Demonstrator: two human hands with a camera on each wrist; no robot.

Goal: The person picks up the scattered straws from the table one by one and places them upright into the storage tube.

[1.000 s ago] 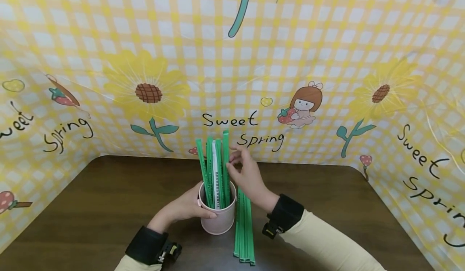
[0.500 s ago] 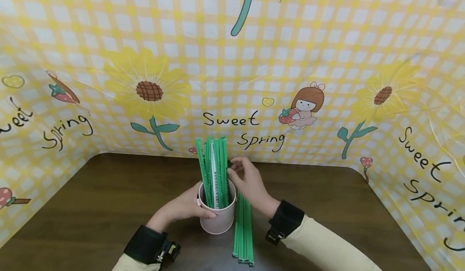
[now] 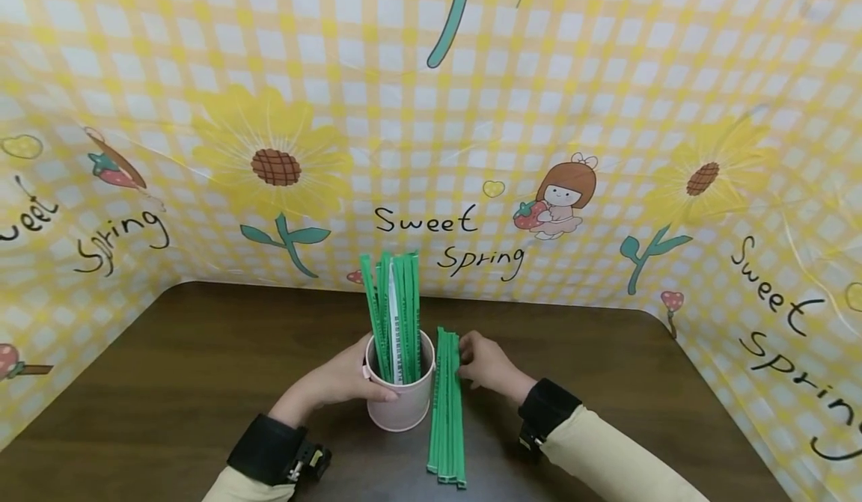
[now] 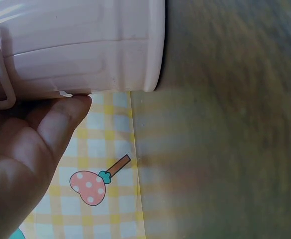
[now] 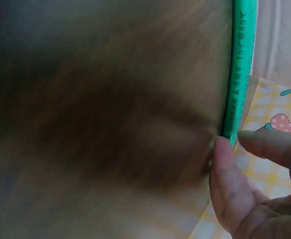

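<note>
My left hand (image 3: 352,373) grips a pale pink pail (image 3: 399,406) around its side, the thumb lying across its front. Upright in the pail stand several long green wrapped straws (image 3: 407,315) and a white one (image 3: 393,337). On the table beside it lies a row of green wrapped straws (image 3: 446,420). At the far end of that row, my right hand (image 3: 490,363) pinches the outermost straw; the right wrist view has the thumb and fingertips on either side of the green straw's end (image 5: 241,64). A thin handle (image 4: 1,69) hangs on the pail.
A dark brown wooden table (image 3: 202,367) lies under everything. Yellow checked cloth (image 3: 431,143) with flowers and lettering rises behind the table and along both sides.
The straw by the right hand dropped lower into the pail as the fingers let go. The right hand then moved down and right to the straws on the table. The left hand kept its hold.
</note>
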